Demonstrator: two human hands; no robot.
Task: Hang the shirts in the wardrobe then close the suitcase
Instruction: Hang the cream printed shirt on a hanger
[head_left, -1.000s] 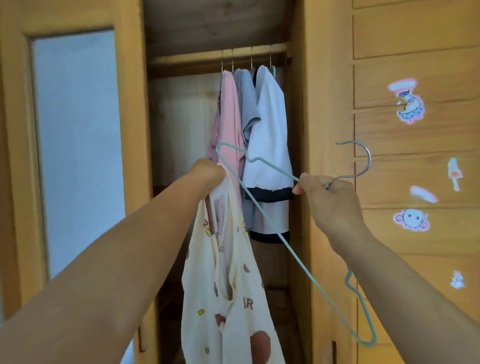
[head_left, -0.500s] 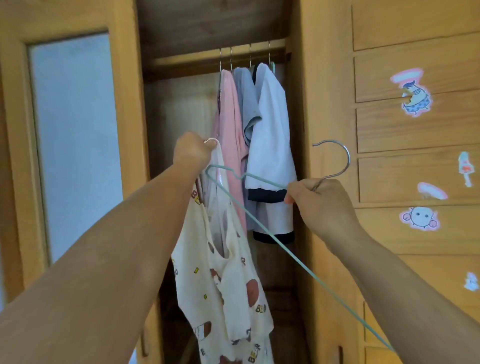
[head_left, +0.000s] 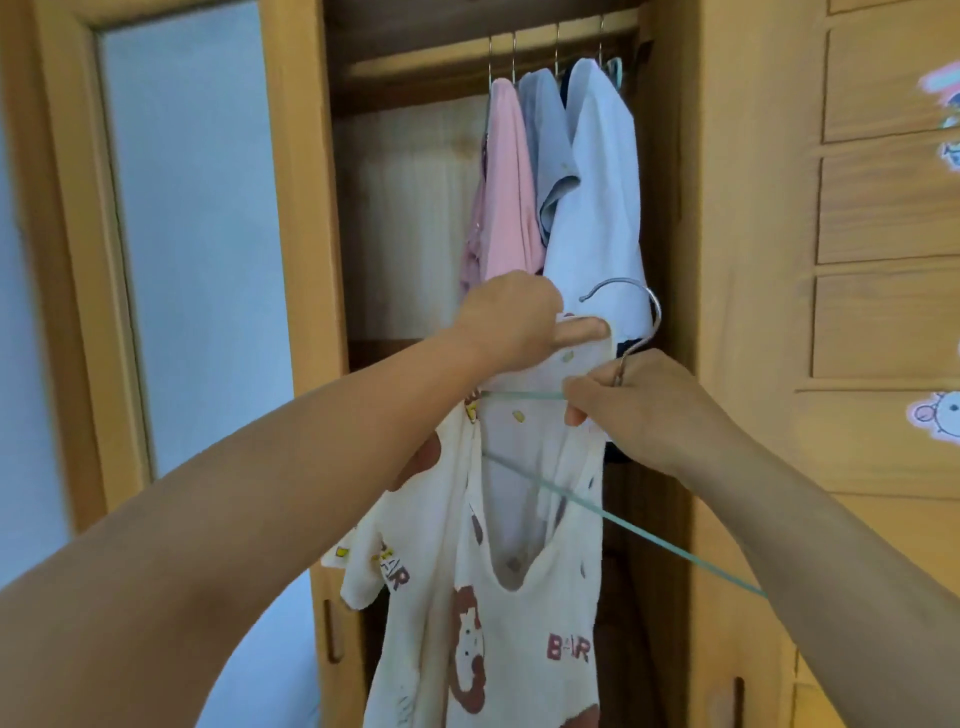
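1. Head view: left hand pinching the collar of the cream bear shirt, thumb on top of the cloth. Right hand gripping the green hanger at its neck, metal hook poking up above the knuckles.
2. Same view: shirt dangling in front of the open wardrobe, one hanger arm already inside the neck hole. Pink shirt, blue shirt and white shirt up on the rail, bunched toward its right end.
3. Looks like mid-threading. Next, probably: work the other shoulder on, then hook onto the rail. Suitcase not in sight.
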